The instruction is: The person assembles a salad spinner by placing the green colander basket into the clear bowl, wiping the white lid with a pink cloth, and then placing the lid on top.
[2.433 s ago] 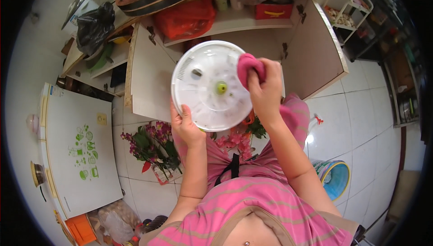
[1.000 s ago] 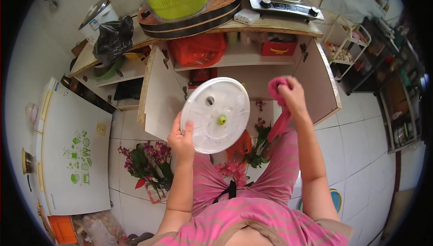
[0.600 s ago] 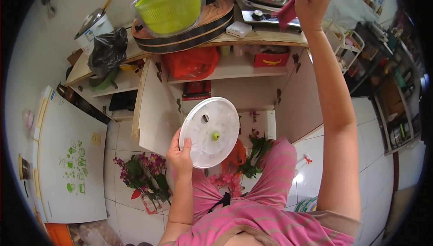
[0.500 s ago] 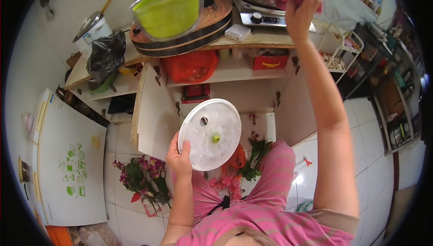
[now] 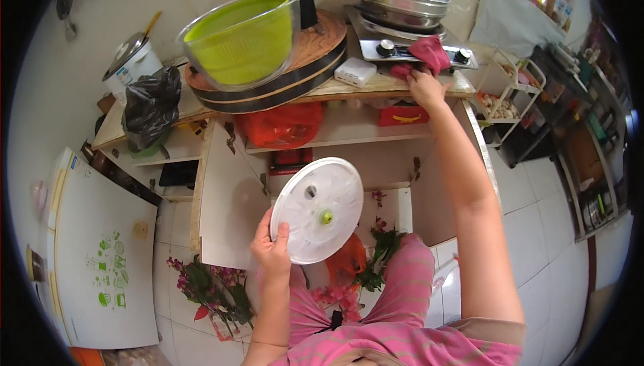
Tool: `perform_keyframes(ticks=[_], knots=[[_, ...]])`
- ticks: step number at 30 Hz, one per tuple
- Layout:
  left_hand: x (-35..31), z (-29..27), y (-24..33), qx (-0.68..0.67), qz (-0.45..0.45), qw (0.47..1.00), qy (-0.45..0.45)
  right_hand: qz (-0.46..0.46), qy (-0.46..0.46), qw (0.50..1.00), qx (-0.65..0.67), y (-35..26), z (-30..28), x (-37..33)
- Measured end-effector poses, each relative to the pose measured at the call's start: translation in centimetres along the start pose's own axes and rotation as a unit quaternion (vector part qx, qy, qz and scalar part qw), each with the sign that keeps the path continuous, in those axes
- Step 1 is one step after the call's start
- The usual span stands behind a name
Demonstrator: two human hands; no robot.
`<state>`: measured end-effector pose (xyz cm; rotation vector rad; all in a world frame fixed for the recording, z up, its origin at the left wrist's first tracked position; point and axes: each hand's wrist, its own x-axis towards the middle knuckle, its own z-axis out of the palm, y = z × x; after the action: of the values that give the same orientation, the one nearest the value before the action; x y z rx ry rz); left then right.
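Holding a white round lid point(image 5: 315, 210) tilted before an open cabinet point(image 5: 231, 215), reaching to a pink cloth point(image 5: 430, 55) on the surface point(image 5: 388, 84).
Hidden behind the lid: fingertips of the left hand point(image 5: 272, 242); masked by the cloth: part of the cooktop point(image 5: 370, 49); hard to make out: contents of the dark shelves point(image 5: 585, 173) at far right. Gripping the lid's left edge with the left hand, thumb on its face; touching the cloth with the right hand point(image 5: 427, 89), fingers partly spread, impossible to tell whether pinching it.
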<state>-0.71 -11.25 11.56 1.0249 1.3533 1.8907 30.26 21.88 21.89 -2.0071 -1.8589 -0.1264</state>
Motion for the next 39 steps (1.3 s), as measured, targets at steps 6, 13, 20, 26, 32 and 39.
perform_keyframes(ticks=[6, 13, 20, 26, 32, 39], knots=[[1.3, -0.3, 2.0, -0.02, 0.033, 0.999, -0.01, -0.067, 0.202, 0.977, 0.015, 0.6, -0.1, -3.7], [1.7, -1.4, 4.7, -0.041, 0.107, 0.993, 0.027, -0.153, -0.177, 0.875, 0.424, -3.2, -3.7, -12.7], [2.5, -1.0, 8.9, 0.267, 0.456, 0.833, -0.166, -0.059, -0.59, 0.623, 0.51, -3.6, -5.5, -18.2], [2.6, 0.2, 10.3, 0.31, 0.614, 0.708, -0.159, 0.096, -0.629, 0.528, 0.562, -1.3, 0.5, -21.4], [2.0, 1.3, 11.1, 0.353, 0.657, 0.619, -0.246, 0.222, -0.504, 0.363, 0.751, -2.9, 1.5, -25.0], [9.7, 1.8, 16.0, 0.17, 0.498, 0.819, -0.228, 0.181, -0.239, 0.506, 0.809, 0.0, 1.5, -25.5]])
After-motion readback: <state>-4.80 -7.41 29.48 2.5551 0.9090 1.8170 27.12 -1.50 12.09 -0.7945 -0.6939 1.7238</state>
